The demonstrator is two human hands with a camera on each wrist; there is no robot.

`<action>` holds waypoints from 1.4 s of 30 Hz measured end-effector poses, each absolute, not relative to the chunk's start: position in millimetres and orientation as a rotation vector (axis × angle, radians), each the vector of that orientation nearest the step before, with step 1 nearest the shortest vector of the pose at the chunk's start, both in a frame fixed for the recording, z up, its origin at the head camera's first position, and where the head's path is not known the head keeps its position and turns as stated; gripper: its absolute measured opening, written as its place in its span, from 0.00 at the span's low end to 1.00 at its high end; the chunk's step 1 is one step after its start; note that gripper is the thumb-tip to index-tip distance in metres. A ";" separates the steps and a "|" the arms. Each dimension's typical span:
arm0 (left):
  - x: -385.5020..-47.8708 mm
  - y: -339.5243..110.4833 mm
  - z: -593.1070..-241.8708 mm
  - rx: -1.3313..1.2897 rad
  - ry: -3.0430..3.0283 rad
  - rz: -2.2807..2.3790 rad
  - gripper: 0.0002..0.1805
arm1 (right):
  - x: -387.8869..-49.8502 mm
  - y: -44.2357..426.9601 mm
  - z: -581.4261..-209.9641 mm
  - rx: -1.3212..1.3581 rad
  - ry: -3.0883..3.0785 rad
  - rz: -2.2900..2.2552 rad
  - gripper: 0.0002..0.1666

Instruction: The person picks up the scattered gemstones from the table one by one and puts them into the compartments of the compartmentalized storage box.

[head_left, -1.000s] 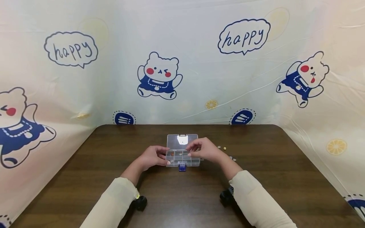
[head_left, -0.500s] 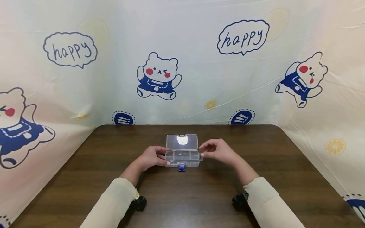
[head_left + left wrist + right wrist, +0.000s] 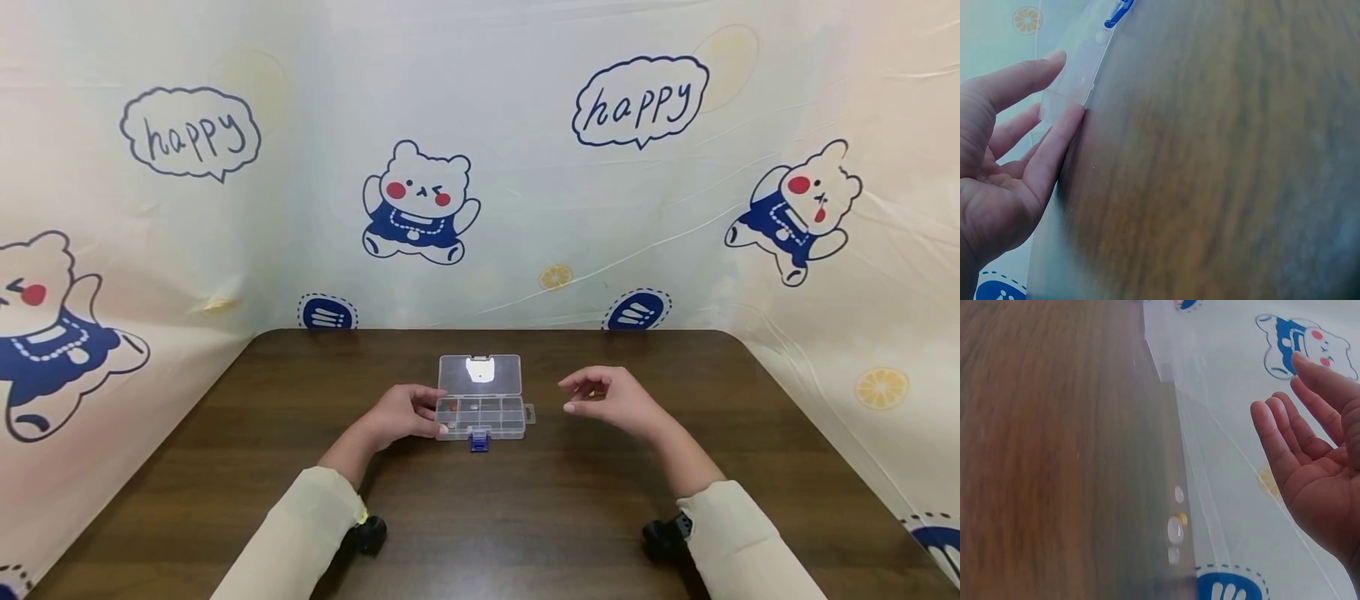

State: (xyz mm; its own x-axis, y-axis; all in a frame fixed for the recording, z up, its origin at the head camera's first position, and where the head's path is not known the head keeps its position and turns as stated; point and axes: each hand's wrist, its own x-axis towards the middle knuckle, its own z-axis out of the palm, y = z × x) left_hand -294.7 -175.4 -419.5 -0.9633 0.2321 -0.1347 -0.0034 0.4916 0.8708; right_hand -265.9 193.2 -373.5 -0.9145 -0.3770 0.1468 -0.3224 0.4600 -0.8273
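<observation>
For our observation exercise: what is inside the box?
At least an orange piece and a pale piece show in the back row. The left hand hides part of the near left corner.

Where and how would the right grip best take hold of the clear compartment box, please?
Probably by the right end of the clear compartment box, coming from the right and pinching it front and back: the left grip holds the opposite end, the blue latch sits mid-front, and only a small tab juts out there.

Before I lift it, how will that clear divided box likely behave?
The clear box looks like thin, rigid plastic, so probably light and stiff. Its open lid may swing. The small pieces inside could slide or spill if tipped.
</observation>
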 end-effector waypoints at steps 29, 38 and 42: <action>-293.2 -175.3 -419.8 0.201 2.508 1.450 0.33 | -263.4 246.9 -392.3 -0.568 2.627 -1.462 0.25; -292.7 -174.5 -419.6 0.192 2.488 1.460 0.34 | -266.6 256.4 -395.8 -0.541 2.597 -1.412 0.25; -292.8 -175.6 -419.2 0.196 2.491 1.469 0.34 | -271.3 258.4 -397.3 -0.546 2.577 -1.417 0.25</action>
State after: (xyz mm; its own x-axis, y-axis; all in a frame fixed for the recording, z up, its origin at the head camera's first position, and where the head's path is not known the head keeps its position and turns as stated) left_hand -292.8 -175.6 -419.2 -0.9616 0.2363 -0.1395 -0.0077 0.4847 0.8746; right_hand -271.3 258.4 -397.3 -0.9224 -0.3838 0.0424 -0.2413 0.4874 -0.8392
